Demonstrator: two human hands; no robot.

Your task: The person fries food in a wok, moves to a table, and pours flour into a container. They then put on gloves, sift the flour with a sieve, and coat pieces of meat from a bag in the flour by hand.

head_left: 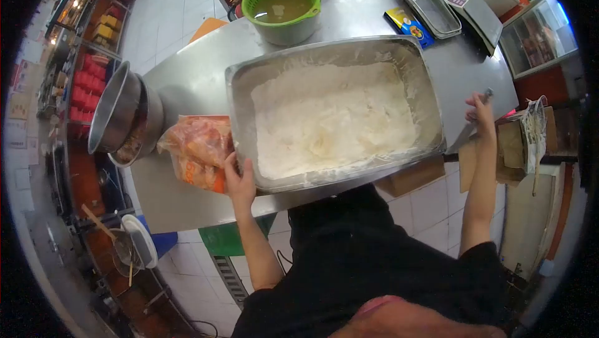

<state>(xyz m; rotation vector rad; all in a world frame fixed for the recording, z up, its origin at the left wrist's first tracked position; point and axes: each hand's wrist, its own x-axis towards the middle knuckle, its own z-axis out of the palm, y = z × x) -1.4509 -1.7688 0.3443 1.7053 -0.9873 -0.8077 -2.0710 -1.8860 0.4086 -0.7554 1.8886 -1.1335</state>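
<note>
A big metal tray of white powder, slightly yellowish and clumped near the middle, lies on the steel table. Against its left side rests a clear plastic bag of pinkish-orange raw meat with orange print. My left hand is at the narrow gap between bag and tray, fingers apart, touching the tray's lower left rim and the bag's edge. Off the tray's right side, my right hand is closed around the handle of what looks like a knife, its broad grey blade pointing down toward the tray's corner.
Metal bowls stand at the table's left edge. A green strainer with liquid sits in a pot behind the tray. At the back right are a blue-yellow packet, a lidded container and a scale. Cardboard is below.
</note>
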